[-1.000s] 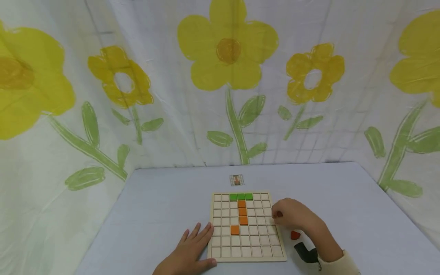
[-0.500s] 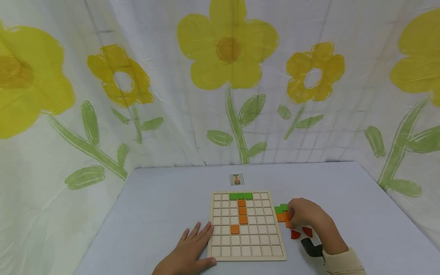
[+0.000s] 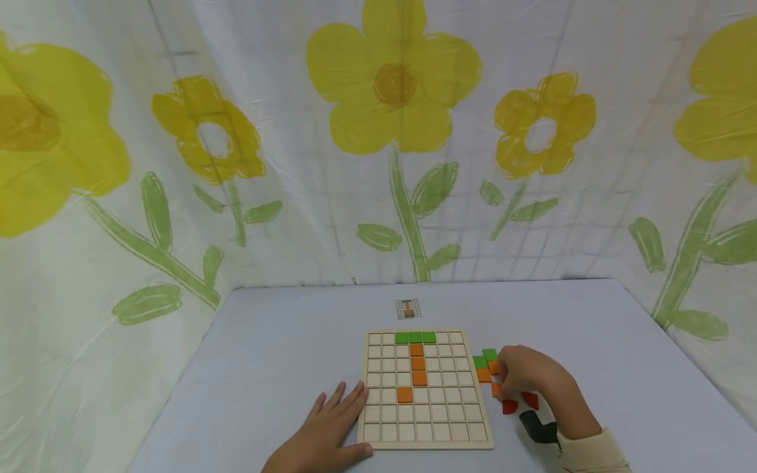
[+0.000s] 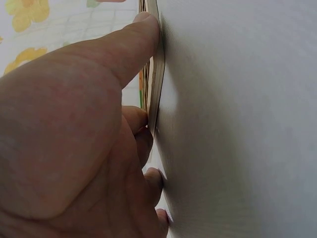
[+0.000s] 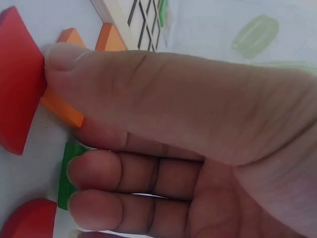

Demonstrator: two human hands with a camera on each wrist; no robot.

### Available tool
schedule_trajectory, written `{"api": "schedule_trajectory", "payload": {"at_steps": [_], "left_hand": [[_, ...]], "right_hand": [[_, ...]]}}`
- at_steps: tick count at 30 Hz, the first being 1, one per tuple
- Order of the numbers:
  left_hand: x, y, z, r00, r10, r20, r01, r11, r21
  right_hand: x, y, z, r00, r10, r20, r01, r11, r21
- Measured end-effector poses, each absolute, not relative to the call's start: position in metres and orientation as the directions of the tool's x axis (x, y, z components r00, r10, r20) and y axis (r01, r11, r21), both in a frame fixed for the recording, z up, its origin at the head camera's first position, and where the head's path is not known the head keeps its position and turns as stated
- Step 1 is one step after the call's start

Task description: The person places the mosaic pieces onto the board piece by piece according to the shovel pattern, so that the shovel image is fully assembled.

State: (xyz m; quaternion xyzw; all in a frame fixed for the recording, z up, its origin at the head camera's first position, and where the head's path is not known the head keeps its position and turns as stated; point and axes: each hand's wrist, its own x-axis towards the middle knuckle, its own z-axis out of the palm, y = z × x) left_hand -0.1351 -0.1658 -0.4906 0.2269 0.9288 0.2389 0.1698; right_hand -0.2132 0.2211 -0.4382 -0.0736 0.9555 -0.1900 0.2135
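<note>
A wooden grid board (image 3: 432, 449) lies on the table, with green square tiles (image 3: 415, 337) in its top row and orange square tiles (image 3: 418, 363) down the middle. My left hand (image 3: 322, 430) rests spread at the board's left edge; in the left wrist view its thumb (image 4: 133, 37) touches the board's side (image 4: 157, 79). To the board's right, my right hand (image 3: 529, 374) reaches down among loose tiles, pinching an orange square tile (image 5: 64, 110) between thumb and index finger. The other fingers curl above a green tile (image 5: 67, 173).
Loose green tiles (image 3: 480, 361) and an orange tile (image 3: 483, 375) sit beside the board. Red pieces (image 3: 510, 407) lie nearer me. A small pattern card (image 3: 408, 309) is beyond the board. A flower-printed curtain (image 3: 331, 217) hangs behind the table.
My right hand has moved from the board's right edge onto the loose tiles, then slightly nearer me. A lower orange tile has come apart from its neighbour. My left hand has stayed put.
</note>
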Motion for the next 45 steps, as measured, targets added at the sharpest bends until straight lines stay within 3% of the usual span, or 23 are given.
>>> {"api": "schedule_trajectory", "payload": {"at_steps": [8, 14, 17, 23, 35, 45], "left_hand": [[-0.134, -0.166, -0.487, -0.841, 0.5, -0.207, 0.342, 0.787, 0.513], [-0.132, -0.165, -0.487, -0.839, 0.506, -0.199, 0.352, 0.785, 0.51], [-0.132, -0.166, -0.487, -0.838, 0.508, -0.197, 0.355, 0.783, 0.511], [-0.132, -0.166, -0.488, -0.838, 0.509, -0.196, 0.349, 0.777, 0.523], [-0.134, -0.165, -0.49, -0.842, 0.498, -0.207, 0.337, 0.785, 0.519], [-0.134, -0.166, -0.491, -0.842, 0.5, -0.2, 0.342, 0.783, 0.52]], "right_hand": [[-0.217, 0.225, -0.442, -0.884, -0.287, -0.368, -0.093, 0.881, -0.464], [-0.229, 0.234, -0.45, -0.829, -0.526, -0.191, -0.312, 0.718, -0.622], [-0.234, 0.238, -0.455, -0.792, -0.592, -0.15, -0.355, 0.646, -0.675], [-0.239, 0.24, -0.458, -0.789, -0.596, -0.151, -0.327, 0.614, -0.718], [-0.24, 0.245, -0.463, -0.873, -0.458, -0.166, -0.167, 0.601, -0.781], [-0.239, 0.247, -0.462, -0.878, -0.441, -0.184, -0.101, 0.547, -0.831]]}}
